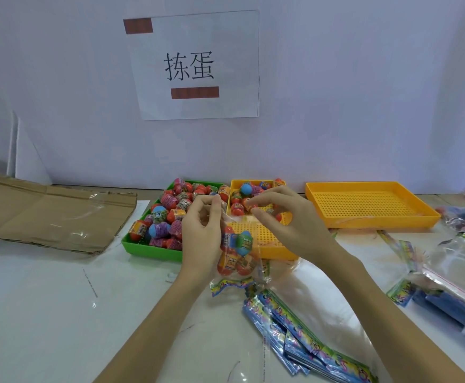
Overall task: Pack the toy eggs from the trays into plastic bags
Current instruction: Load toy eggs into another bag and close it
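A clear plastic bag [236, 268] hangs upright in front of me with several toy eggs inside, red ones and a blue one. My left hand [201, 233] pinches the left side of the bag's top edge. My right hand [286, 225] pinches the right side of that edge. Behind the hands, a green tray [148, 248] is heaped with toy eggs [167, 217]. A yellow tray [275, 248] beside it holds several eggs at its far end.
An empty yellow perforated tray [369, 205] sits at the right. Flat printed bags [303, 335] lie in a pile near me, more clear bags [457, 269] at the right edge. Flattened cardboard [46, 214] lies at the left. A white wall with a paper sign [195, 64] stands behind.
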The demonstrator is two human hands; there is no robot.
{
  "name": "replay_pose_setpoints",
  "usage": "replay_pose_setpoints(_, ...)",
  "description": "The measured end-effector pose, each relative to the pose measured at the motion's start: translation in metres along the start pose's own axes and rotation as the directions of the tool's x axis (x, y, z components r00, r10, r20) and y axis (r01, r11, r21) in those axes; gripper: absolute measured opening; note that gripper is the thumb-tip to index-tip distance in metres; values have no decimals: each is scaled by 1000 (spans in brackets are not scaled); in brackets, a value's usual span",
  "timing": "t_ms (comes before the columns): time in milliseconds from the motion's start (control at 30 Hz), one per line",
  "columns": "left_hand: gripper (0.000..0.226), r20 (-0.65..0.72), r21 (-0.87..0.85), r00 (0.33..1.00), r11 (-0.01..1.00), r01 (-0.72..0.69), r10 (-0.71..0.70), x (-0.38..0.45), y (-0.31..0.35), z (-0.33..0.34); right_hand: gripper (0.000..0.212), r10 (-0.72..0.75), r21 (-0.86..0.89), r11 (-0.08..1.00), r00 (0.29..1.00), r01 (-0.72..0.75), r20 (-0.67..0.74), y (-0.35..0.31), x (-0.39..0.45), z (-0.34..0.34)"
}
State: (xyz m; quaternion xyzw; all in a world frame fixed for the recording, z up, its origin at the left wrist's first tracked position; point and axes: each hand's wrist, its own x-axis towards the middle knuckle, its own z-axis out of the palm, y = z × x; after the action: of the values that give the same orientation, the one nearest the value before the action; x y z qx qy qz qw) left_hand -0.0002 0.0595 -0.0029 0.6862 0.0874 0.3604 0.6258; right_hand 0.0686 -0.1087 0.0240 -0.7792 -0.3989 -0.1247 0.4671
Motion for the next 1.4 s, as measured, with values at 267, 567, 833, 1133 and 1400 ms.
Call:
replay_pose_setpoints(267,15,119,47,985,991,-128,122,-4,7,1,14,-62,-93,994,998,60,-24,-12,-1,14)
replay_pose_setpoints(567,40,413,154,905,987,36,-98,-2,4,-3,4,45,-24,999,993,-48,-108,-5,1,5)
replay_pose_setpoints(833,37,570,197,817,980,-37,-84,8,7,-17,3,15,-176,984,1000,-18,-20,0,8,-23)
replay_pose_setpoints(1133,36,414,-25,888,973,231,-200,11,15,-17,51,363,576,687,896,-443,256,0,9,-26)
replay_pose_setpoints(1400,32,289,-190,918,924,332,-270,0,12,-4,12,387,456,798,915,-394,112,2,1,-7)
